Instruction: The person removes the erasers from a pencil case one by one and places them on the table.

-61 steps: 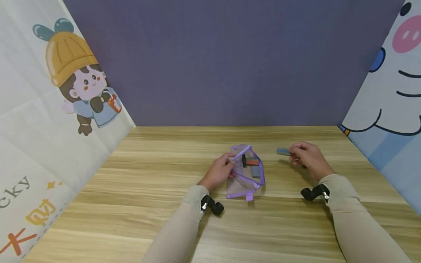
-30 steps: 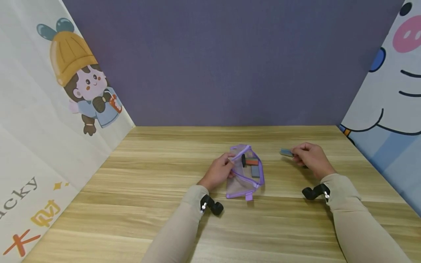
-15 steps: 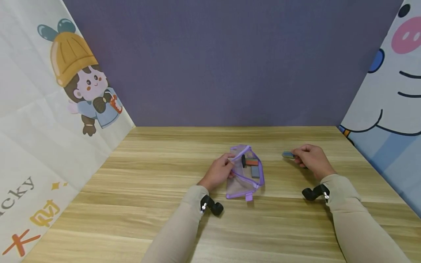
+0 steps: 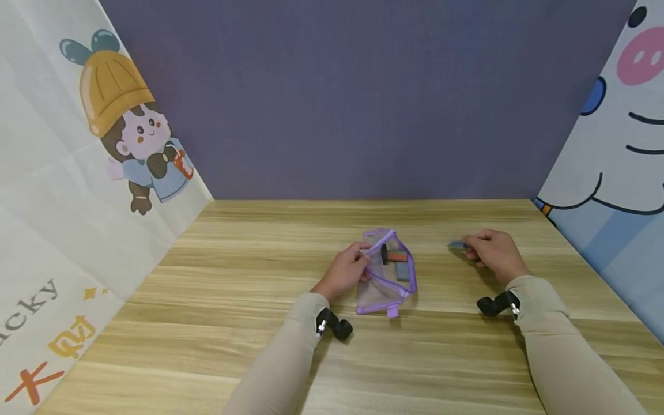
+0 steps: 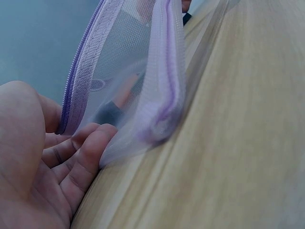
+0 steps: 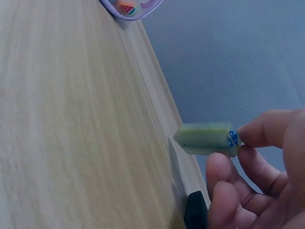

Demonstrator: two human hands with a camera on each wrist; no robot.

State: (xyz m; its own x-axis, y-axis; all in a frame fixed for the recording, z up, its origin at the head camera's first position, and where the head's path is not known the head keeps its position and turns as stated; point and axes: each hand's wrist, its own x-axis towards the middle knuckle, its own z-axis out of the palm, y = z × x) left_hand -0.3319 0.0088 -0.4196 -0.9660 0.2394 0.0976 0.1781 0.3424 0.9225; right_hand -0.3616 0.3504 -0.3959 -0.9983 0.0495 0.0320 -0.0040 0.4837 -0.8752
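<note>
My left hand [image 4: 342,272] pinches the left edge of a purple-trimmed mesh zipper pouch [image 4: 371,297] lying on the table, its mouth unzipped. Inside the pouch lie a black piece [image 4: 384,254], an orange block [image 4: 397,255] and a grey-blue block [image 4: 403,271]. To the right, my right hand [image 4: 493,252] holds a small eraser-like block [image 6: 205,138] between thumb and fingers. In the right wrist view this block is pale green with dark specks, pointed at one end and blue-patterned at the other. The left wrist view has the zipper edge [image 5: 78,81] under my left fingers.
A dark object [image 6: 196,211] lies on the table beside my right fingers in the right wrist view; its kind is unclear. Behind the wooden table [image 4: 259,259] stands a dark blue panel [image 4: 332,98]. Printed white cloths border it left [image 4: 31,115] and right [image 4: 581,190].
My right hand has shifted slightly right and toward me, and the block in it has turned, so less of it shows in the head view. The left hand and pouch have stayed almost still.
</note>
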